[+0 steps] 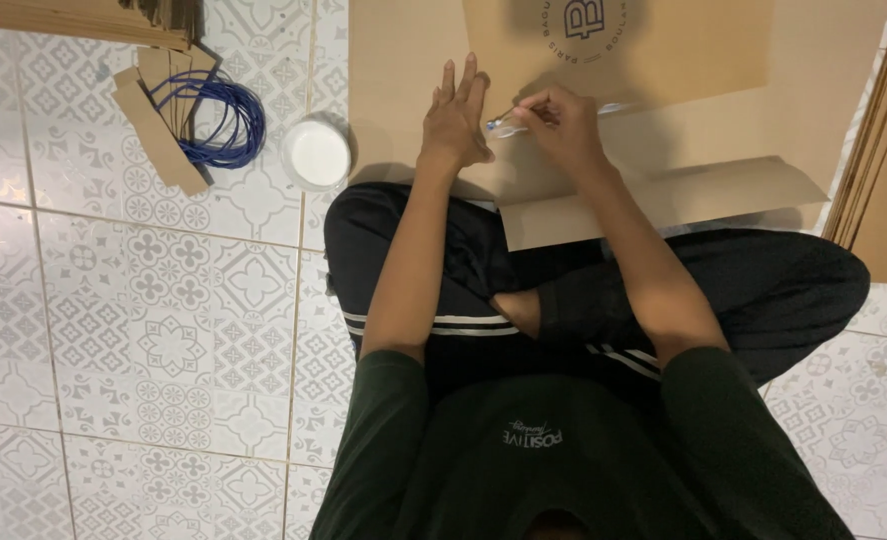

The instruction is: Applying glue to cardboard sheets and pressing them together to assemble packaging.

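My crossed legs [603, 300] sat on the tiles, open floor [143, 330] leftward. My left hand [455, 120] pressed flat, fingers together, on the cardboard [403, 60]. My right hand [561, 125] pinched a brush [503, 122], lying crosswise, tip pointing left.

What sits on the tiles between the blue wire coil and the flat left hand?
In the head view, a round white container stands between the blue wire coil and the left hand, beside the brown paper sheet's edge.

Left hand [453, 120] flat, fingers straight — right hand [561, 125] apparently pinching.
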